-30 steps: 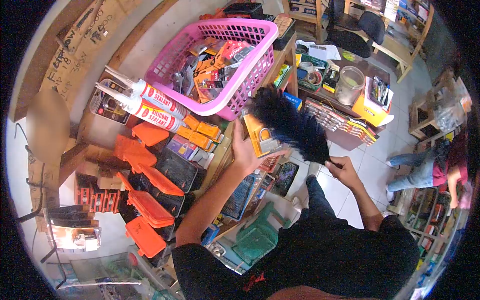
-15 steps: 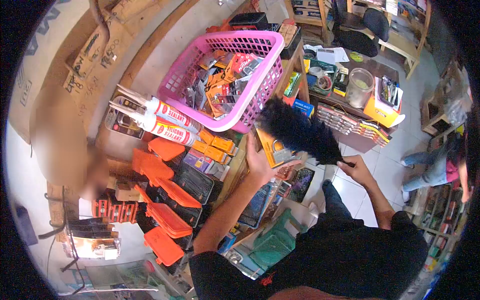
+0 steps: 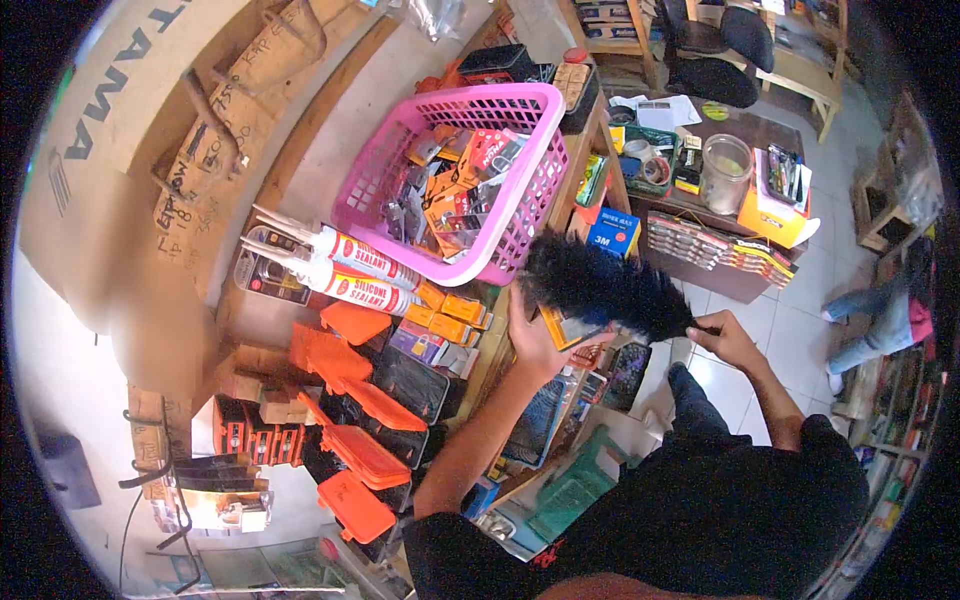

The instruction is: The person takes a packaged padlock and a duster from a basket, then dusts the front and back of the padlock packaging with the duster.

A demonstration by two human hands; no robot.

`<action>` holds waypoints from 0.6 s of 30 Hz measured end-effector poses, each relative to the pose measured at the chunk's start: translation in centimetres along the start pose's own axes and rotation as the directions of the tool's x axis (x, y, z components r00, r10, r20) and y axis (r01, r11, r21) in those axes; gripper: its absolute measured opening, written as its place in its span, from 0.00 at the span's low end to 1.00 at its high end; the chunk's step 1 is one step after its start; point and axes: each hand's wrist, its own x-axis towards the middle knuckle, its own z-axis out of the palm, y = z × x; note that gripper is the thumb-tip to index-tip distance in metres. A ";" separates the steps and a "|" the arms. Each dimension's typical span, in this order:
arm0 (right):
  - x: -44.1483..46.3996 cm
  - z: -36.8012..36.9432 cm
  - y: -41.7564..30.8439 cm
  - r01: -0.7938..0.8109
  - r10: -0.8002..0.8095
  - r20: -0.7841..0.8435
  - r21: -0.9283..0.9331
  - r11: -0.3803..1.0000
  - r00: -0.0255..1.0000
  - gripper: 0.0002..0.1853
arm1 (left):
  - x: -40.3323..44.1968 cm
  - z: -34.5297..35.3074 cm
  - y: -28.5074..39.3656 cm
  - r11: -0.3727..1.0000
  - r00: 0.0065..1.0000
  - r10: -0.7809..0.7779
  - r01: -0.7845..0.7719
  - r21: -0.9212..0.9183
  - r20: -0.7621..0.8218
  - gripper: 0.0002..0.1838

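My left hand [image 3: 535, 342] is wrapped round a yellow padlock box [image 3: 560, 326], held upright beside the shelf. A black feather duster [image 3: 615, 288] lies across the box and hides much of its face. The thin end of the duster is pinched in my right hand [image 3: 727, 338]. Just beyond my left hand, a pink plastic basket [image 3: 478, 262] holds several carded packs. Small yellow boxes [image 3: 455, 320] sit on the shelf left of that hand.
Two silicone sealant tubes [image 3: 362, 290] lie beside the basket. Black cases with orange lids [image 3: 365, 452] line the shelf nearer me. Across the aisle stands a counter with a clear jar [image 3: 725, 172]. Another person's legs [image 3: 868, 325] show at right.
The duster has swept down over the padlock box and now covers more of its face. My left hand still grips the box. The camera view has shifted slightly.
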 end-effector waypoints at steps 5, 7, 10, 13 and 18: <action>0.2 -0.3 -0.6 -0.053 0.050 0.086 0.031 0.998 0.995 0.22 | -0.4 0.9 -0.1 0.999 0.999 0.028 -0.027 0.035 -0.029 0.44; 0.1 -0.1 -1.7 -0.107 0.095 0.160 0.067 0.992 0.983 0.22 | -0.2 1.8 0.0 0.996 0.998 0.050 -0.052 0.069 0.026 0.43; 1.0 -0.1 0.0 -0.024 0.021 0.122 0.019 1.000 0.992 0.25 | -0.2 1.1 0.0 0.995 0.997 0.042 -0.048 0.082 0.070 0.43; 2.2 -0.8 3.2 -0.131 0.118 0.204 0.055 0.990 0.972 0.28 | -0.3 0.7 0.2 1.000 1.000 0.025 -0.025 0.018 0.018 0.42; 3.3 -1.1 2.6 -0.130 0.105 0.374 0.043 0.991 0.922 0.30 | -0.7 1.4 -0.2 0.989 0.995 0.097 -0.096 0.111 -0.003 0.42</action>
